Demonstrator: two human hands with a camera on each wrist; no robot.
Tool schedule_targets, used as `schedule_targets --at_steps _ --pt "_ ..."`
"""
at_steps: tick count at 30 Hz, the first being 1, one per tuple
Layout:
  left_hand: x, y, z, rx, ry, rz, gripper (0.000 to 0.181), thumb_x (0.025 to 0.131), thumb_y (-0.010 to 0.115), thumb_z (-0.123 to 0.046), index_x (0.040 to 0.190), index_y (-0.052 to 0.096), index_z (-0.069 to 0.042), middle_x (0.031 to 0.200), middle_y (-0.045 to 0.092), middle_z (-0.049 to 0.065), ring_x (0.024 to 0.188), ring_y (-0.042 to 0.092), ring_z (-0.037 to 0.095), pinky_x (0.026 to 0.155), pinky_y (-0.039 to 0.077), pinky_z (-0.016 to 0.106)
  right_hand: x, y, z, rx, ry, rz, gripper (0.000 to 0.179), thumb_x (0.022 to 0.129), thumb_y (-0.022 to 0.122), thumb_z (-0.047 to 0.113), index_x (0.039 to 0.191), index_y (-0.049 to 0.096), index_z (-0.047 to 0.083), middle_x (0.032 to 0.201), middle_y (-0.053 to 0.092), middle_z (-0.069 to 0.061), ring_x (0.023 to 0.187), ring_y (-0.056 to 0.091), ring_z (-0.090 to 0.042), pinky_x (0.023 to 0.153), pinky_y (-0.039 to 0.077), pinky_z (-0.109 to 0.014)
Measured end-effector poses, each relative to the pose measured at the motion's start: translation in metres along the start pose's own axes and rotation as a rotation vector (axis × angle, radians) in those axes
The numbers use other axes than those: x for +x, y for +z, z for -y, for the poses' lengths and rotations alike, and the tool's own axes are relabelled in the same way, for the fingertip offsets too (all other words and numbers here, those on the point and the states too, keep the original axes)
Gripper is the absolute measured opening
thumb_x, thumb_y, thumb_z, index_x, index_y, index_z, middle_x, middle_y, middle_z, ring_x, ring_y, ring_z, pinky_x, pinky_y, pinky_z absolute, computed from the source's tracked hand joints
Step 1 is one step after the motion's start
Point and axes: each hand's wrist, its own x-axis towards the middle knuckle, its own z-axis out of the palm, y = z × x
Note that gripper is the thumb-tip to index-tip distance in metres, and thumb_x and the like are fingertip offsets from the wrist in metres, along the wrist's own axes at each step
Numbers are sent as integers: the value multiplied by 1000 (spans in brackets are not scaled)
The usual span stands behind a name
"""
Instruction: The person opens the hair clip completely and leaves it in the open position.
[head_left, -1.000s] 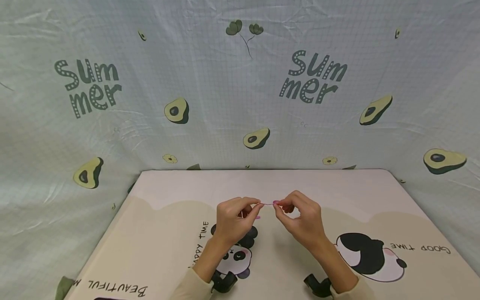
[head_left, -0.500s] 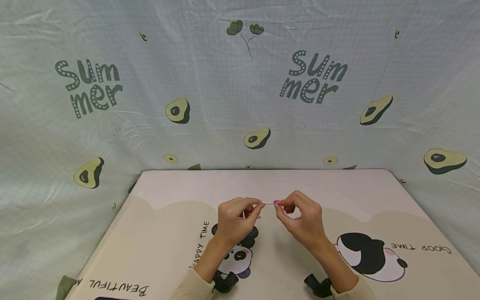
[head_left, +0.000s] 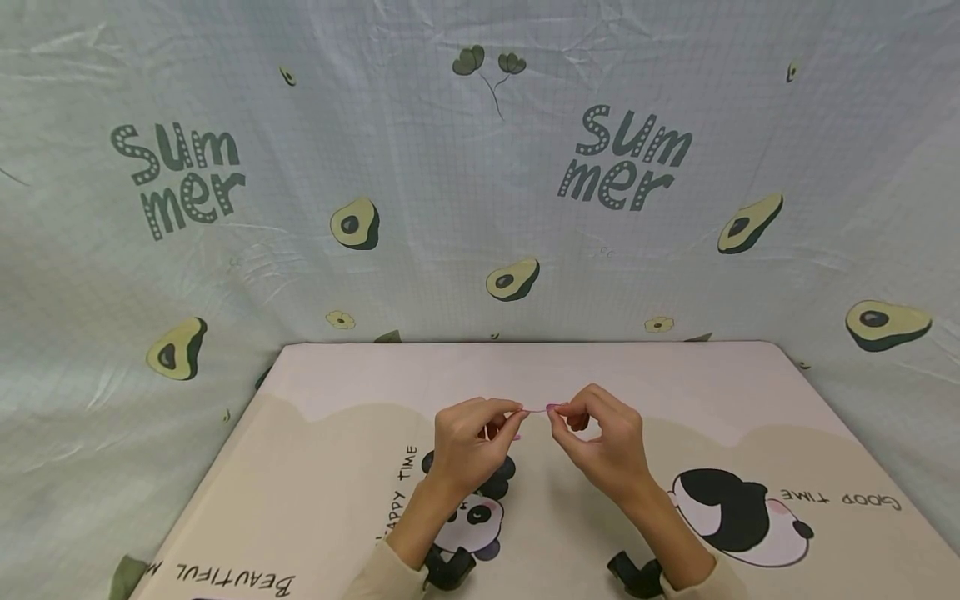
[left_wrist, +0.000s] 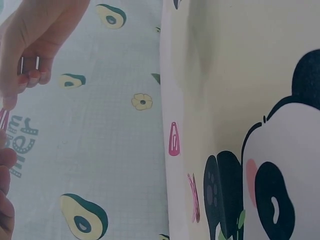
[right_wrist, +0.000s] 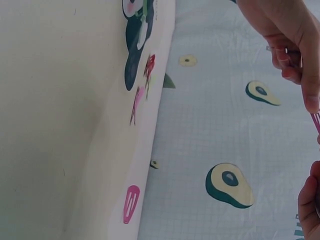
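Note:
My left hand (head_left: 472, 437) and my right hand (head_left: 606, 429) are raised over the table, fingertips facing each other. Between them they stretch a thin pink snap hair clip (left_wrist: 4, 119), each pinching one end between thumb and forefinger. The clip also shows at the edge of the right wrist view, its prongs (right_wrist: 315, 120) seen side-on. The fingertips cover both of its ends. My other fingers are curled in toward the palms.
Another pink snap clip (right_wrist: 131, 204) lies near the table's far edge. Farther left lie a slim pink-and-dark clip-like piece (right_wrist: 135, 106) and a red one (right_wrist: 150, 65). The table (head_left: 300, 475) has panda prints; a printed curtain (head_left: 420, 150) hangs behind.

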Motion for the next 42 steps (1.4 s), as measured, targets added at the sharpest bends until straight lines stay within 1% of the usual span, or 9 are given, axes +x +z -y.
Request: schedule_targets --at_steps 3,9,16,22,38,42 --pt "1 0 -1 -1 7 -6 14 78 85 -2 88 79 -9 60 67 -3 48 51 6 48 42 12 0 0 0 1 0 2 22 72 83 -8 80 70 8 70 63 -1 62 54 -11 62 48 -14" --pt "1 0 -1 -2 27 -20 15 77 85 -1 88 79 -9 60 67 -3 47 52 6 48 42 11 0 0 0 7 -13 -4 23 71 82 -9 80 69 8 70 62 -1 62 53 -11 61 48 -15" --pt "0 0 0 1 16 -11 12 79 85 -4 87 79 -8 60 67 -2 48 52 5 48 42 12 0 0 0 4 -13 -9 23 71 82 -9 80 69 8 70 62 -1 62 53 -11 61 49 -15" --pt "0 0 -1 1 20 -11 11 79 85 -3 87 78 -8 60 67 -2 48 51 5 48 42 12 0 1 1 -2 -6 -9 23 71 83 -9 81 70 8 71 63 -1 62 54 -11 62 49 -14" --pt "1 -1 -4 -1 6 -11 12 79 85 -2 86 79 -8 59 66 -2 48 51 6 45 44 18 -2 0 0 -11 -6 -7 23 72 83 -8 80 69 8 71 62 -1 61 53 -11 61 48 -15" --pt "1 -1 -4 -2 14 -17 12 78 85 -1 87 79 -8 59 66 -2 48 51 6 45 45 19 -2 0 0 -15 -6 -7 23 72 83 -8 81 70 8 71 62 -1 62 53 -11 61 48 -15"
